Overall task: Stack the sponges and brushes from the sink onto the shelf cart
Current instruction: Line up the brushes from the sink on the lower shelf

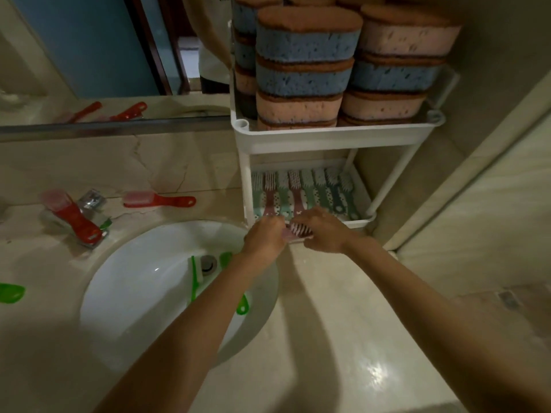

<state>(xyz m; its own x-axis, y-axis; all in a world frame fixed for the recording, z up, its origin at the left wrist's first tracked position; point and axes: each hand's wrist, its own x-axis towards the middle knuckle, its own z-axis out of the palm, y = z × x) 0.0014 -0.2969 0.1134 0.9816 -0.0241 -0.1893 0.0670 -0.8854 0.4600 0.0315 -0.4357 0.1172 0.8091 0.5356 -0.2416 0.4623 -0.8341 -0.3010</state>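
Pale marble bench (343, 308): my left hand (264, 236) and right hand (323, 231) both have fingers pinching a pink plastic white-bristled brush (298, 233) at the front edge of the white shelf cart (357, 224), lower tier. I'd slide it in level, parallel to the pastel brushes (301, 195) lying there.

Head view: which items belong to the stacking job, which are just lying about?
Job: pink brush held by left hand and right hand; green brushes in sink; shelf cart with stacked sponges.
Lying about: red counter brush; red faucet brush; green piece at left edge.
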